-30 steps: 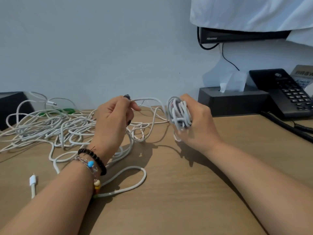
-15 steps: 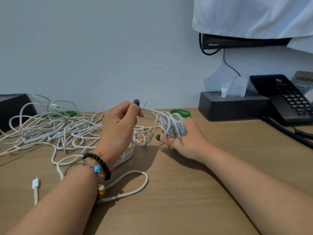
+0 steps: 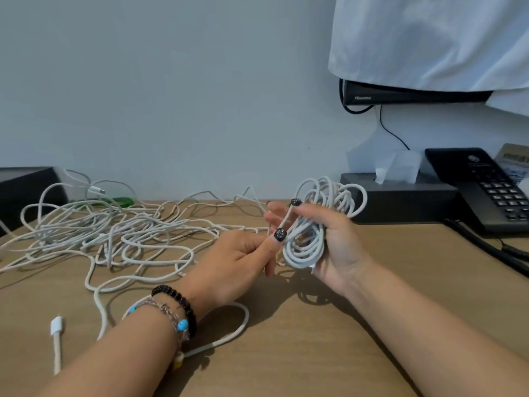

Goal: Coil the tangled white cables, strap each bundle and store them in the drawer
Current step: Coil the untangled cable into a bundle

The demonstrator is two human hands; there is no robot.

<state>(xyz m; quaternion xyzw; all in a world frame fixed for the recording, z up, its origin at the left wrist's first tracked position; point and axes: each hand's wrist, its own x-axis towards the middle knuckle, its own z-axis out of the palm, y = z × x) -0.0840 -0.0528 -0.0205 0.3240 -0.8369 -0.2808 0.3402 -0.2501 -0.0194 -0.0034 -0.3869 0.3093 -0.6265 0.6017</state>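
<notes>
The right hand (image 3: 329, 242) has its fingers curled round a coiled bundle (image 3: 307, 242) of white cable, palm turned up and held above the desk (image 3: 286, 339). The bundle's long axis runs from low near the wrist up and away toward the wall, its loose upper loops fanning out in front of the tissue box (image 3: 400, 193). The left hand (image 3: 237, 262) sits just beside it, thumb and fingers pinching a strand (image 3: 286, 222) that runs up across the coil, touching it.

Left of both hands sprawls the tangled heap (image 3: 108, 233) of white cable, spread wide over the far-left desk, with one long loop (image 3: 229, 330) trailing back under the left wrist. A free white connector end (image 3: 56, 325) lies near the front-left edge, pointing away from the person. A green band (image 3: 120, 201) peeks out behind the heap by the wall.

Open wooden surface lies in front of and below the hands, and to the right of the right forearm. The black telephone (image 3: 486, 190) stands at the far right, its cord (image 3: 486, 247) running along the right side. A plain pale wall backs the desk; a cloth-draped screen (image 3: 415, 94) hangs above. A dark box (image 3: 25, 190) sits far left.
</notes>
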